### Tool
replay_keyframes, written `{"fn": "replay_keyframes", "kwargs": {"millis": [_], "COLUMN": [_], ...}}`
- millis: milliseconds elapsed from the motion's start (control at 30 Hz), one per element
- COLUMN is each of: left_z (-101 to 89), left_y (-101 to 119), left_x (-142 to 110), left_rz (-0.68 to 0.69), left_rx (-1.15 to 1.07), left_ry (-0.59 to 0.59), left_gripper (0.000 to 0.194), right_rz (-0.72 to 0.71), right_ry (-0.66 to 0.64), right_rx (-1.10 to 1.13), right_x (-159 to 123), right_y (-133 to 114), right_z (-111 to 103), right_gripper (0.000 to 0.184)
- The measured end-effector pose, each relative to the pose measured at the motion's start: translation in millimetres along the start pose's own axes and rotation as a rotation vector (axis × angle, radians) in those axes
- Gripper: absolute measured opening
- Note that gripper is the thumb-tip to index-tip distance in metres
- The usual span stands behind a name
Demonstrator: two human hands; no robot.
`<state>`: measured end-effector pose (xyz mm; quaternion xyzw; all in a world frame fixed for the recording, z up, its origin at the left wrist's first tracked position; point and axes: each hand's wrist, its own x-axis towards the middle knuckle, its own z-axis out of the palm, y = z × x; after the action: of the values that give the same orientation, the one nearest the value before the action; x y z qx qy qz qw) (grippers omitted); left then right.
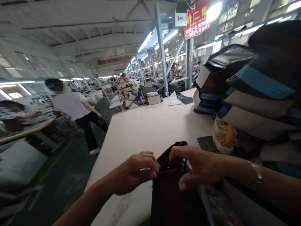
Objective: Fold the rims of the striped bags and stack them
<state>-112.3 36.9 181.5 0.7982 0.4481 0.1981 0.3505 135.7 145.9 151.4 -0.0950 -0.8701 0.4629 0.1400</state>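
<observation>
A dark brown fabric piece (169,194) stands at the near edge of a long pale work table (145,128). My left hand (135,171) pinches its upper left edge, fingers curled closed. On the upper right edge my right hand (197,166) grips it too, thumb below and fingers over the top. A silver bracelet (256,174) circles my right wrist. The lower part of the fabric is dark and hard to make out.
A tall stack of blue, white and black striped bags (246,88) fills the table's right side. A small cream pot with a yellow tool (225,136) sits by it. Boxes and bags (150,95) lie at the far end. A person in white (75,108) walks the left aisle.
</observation>
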Motion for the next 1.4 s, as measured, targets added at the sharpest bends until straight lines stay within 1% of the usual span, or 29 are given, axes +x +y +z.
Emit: {"fn": "replay_keyframes", "kwargs": {"millis": [67,100,167,267,300,333,400,467,533,567,633,733,800,933,1033,1133,1233,1300,1333,1400], "left_z": [1.2,1.9,4.8,16.8,22.4,28.1,37.4,42.1,43.2,43.6,45.5,52.6,57.8,61.5,59.7,58.9,61.4,63.9,64.6,64.5], "left_y": [-4,-2,8,24,27,28,25,20,16,14,13,14,15,18,20,21,21,20,20,18], "left_x": [-10,-13,-16,-13,-11,-8,-5,-3,-4,-4,-5,-5,-4,-1,1,3,4,5,5,4], "left_rz": [-0.053,-0.085,-0.16,-0.298,-0.336,-0.356,-0.339,-0.275,-0.241,-0.257,-0.33,-0.452,-0.478,-0.545,-0.57,-0.576,-0.587,-0.629,-0.643,-0.629], "left_rx": [-0.046,-0.052,-0.07,-0.127,-0.169,-0.223,-0.336,-0.393,-0.381,-0.383,-0.416,-0.46,-0.46,-0.398,-0.37,-0.409,-0.376,-0.341,-0.335,-0.353], "left_ry": [-0.042,-0.063,-0.073,0.001,0.03,0.053,0.077,0.067,0.042,0.036,0.042,0.096,0.119,0.159,0.171,0.162,0.167,0.185,0.192,0.18], "left_gripper": [0.02,0.02,0.02,0.031,0.031,0.029,0.025,0.023,0.024,0.025,0.031,0.038,0.033,0.015,0.011,0.012,0.026,0.031,0.029,0.021], "right_rz": [-0.07,-0.106,-0.148,-0.159,-0.165,-0.173,-0.176,-0.179,-0.202,-0.222,-0.257,-0.279,-0.29,-0.284,-0.27,-0.269,-0.229,-0.195,-0.184,-0.172], "right_ry": [-0.012,-0.017,-0.006,0.009,0.009,0.004,-0.017,-0.063,-0.111,-0.129,-0.148,-0.154,-0.15,-0.158,-0.191,-0.201,-0.21,-0.207,-0.204,-0.196], "right_rx": [0.097,0.145,0.198,0.224,0.232,0.241,0.261,0.295,0.332,0.348,0.359,0.35,0.341,0.342,0.361,0.362,0.367,0.367,0.37,0.376], "right_x": [4,6,9,15,16,17,18,18,17,17,17,19,19,19,18,17,18,18,18,18], "right_y": [17,22,28,31,32,32,32,32,31,31,31,30,30,33,35,36,33,32,32,31], "right_z": [7,13,27,42,44,44,42,38,34,32,31,31,32,32,32,32,32,33,33,32], "right_gripper": [0.043,0.04,0.041,0.047,0.049,0.051,0.052,0.045,0.034,0.03,0.025,0.021,0.019,0.014,0.011,0.01,0.011,0.012,0.012,0.013]}}
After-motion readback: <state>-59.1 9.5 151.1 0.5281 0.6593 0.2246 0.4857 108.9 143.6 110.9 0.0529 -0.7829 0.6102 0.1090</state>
